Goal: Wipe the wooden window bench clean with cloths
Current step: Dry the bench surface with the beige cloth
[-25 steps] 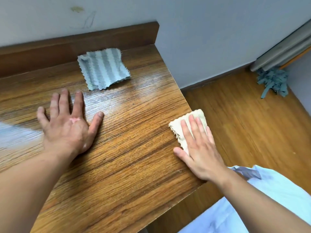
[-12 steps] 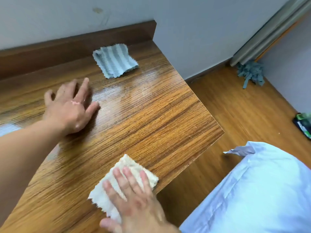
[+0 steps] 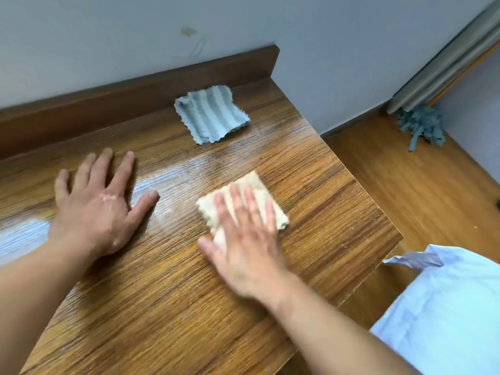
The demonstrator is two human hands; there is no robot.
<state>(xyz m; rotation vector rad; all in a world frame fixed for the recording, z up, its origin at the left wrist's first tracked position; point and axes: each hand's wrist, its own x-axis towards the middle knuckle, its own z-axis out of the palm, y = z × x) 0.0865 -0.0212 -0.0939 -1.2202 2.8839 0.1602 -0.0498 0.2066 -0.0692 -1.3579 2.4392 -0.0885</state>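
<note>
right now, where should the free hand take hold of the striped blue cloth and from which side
Likely its near corner. The striped blue cloth lies flat and apart from everything, close to the back ledge, so its far edge is cramped. The left hand, flat on the bench, could reach forward from the near side and pinch that corner with its fingers.

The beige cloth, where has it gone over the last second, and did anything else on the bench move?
The right hand swept the beige cloth from the bench's right edge to the near edge, then back up toward the middle, pressing flat on it throughout. The left hand stayed flat on the bench, and the striped grey cloth stayed by the back rail.
</note>
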